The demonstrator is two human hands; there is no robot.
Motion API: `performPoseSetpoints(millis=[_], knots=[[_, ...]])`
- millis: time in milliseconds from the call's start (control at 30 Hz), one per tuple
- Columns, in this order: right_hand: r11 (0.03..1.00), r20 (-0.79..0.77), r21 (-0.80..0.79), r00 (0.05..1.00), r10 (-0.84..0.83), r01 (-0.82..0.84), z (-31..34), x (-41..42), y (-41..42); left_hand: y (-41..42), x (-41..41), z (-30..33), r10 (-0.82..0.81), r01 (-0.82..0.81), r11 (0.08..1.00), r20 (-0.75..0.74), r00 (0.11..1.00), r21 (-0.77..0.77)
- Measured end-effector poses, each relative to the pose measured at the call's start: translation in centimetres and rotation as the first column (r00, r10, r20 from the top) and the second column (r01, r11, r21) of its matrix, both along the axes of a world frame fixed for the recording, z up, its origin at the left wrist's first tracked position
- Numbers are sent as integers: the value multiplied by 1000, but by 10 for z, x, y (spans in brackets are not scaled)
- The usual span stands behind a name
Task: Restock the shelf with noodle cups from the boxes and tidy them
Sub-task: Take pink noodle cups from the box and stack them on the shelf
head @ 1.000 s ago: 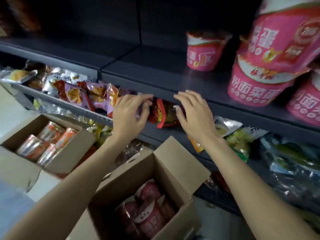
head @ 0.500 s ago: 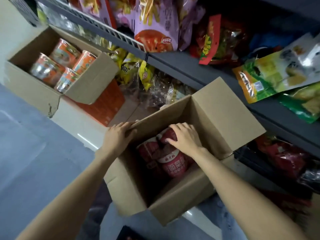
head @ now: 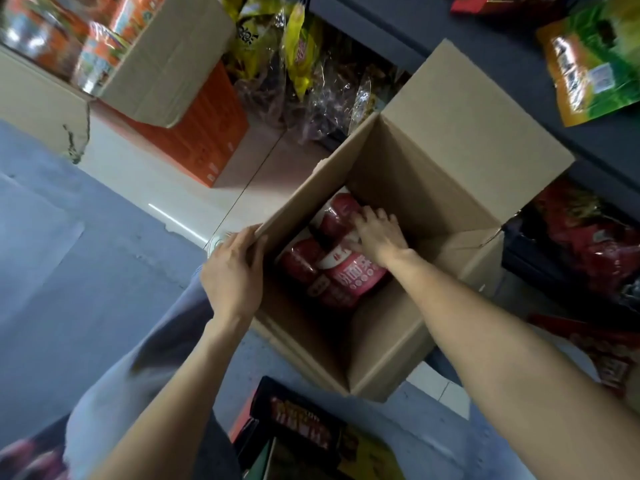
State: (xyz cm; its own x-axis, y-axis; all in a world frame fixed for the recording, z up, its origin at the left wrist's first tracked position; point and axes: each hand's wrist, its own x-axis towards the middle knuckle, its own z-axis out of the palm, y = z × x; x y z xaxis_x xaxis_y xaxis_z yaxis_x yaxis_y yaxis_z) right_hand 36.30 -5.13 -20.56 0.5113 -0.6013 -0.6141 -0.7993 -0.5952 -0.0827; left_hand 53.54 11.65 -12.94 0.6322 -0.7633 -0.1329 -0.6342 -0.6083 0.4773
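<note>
An open cardboard box [head: 426, 188] stands on the floor below the shelves, with several pink and red noodle cups [head: 349, 282] lying at its bottom. My left hand [head: 235, 271] grips the box's left flap at its edge. My right hand [head: 379, 233] reaches down inside the box, fingers curled over the top of a pink noodle cup. The shelf that holds the pink cups is out of view.
A second open box [head: 166, 64] with orange noodle cups [head: 100, 46] sits at the upper left on an orange carton [head: 201, 133]. Snack bags [head: 298, 57] fill the lower shelves behind. A green packet [head: 595, 60] lies on the shelf at upper right. A dark carton [head: 304, 431] lies near my feet.
My view has dropped from the shelf to the box. Both hands left the shelf: the left took the box flap, and the right went deeper onto a pink cup.
</note>
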Motion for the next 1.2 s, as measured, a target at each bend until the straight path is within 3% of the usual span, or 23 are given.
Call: performPoseSetpoints(millis=[67, 167, 233, 333, 533, 633, 733, 833, 933, 1000, 1067, 1100, 1200], knots=[[987, 34, 1, 986, -164, 164, -4, 13, 13, 2, -3, 0, 18, -18, 1000, -5, 1000, -11], [946, 41, 162, 956, -290, 279, -19, 27, 33, 1, -4, 0, 31, -31, 999, 1, 1000, -14], [943, 5, 198, 961, -275, 269, -29, 30, 41, -1, -3, -1, 40, -40, 999, 7, 999, -3], [979, -70, 127, 986, -153, 161, -34, 27, 42, -2, -3, -3, 38, -38, 999, 10, 999, -3], [970, -98, 56, 968, -229, 235, -27, 36, 40, -5, 0, -4, 30, -31, 999, 53, 998, 24], [938, 24, 35, 938, -346, 345, 2, 32, 42, -6, 0, -2, 14, -15, 1000, 58, 998, 23], [890, 275, 48, 851, -447, 452, 54, 14, 48, -7, 2, -1, -7, 6, 1000, 30, 1000, 23], [847, 529, 59, 703, -475, 528, 112, -11, 57, -7, 2, 9, -43, 44, 997, -22, 999, 56], [787, 674, 171, 512, -532, 593, 169, -34, 63, -4, -9, 36, -7, 8, 1000, -112, 994, 7], [740, 706, 293, 384, -594, 606, 205, -48, 65, 2, -24, 63, -81, 38, 991, -337, 938, -131], [721, 736, 344, 304, -604, 602, 238, -60, 63, 6, -45, 100, -159, 60, 984, -663, 732, -169], [719, 751, 351, 278, -599, 600, 253, -65, 61, 5, -54, 117, -207, 111, 978, -747, 632, -177], [723, 785, 389, 206, -584, 571, 293, -69, 53, -8, -81, 158, -421, 242, 907, -725, 545, -344]])
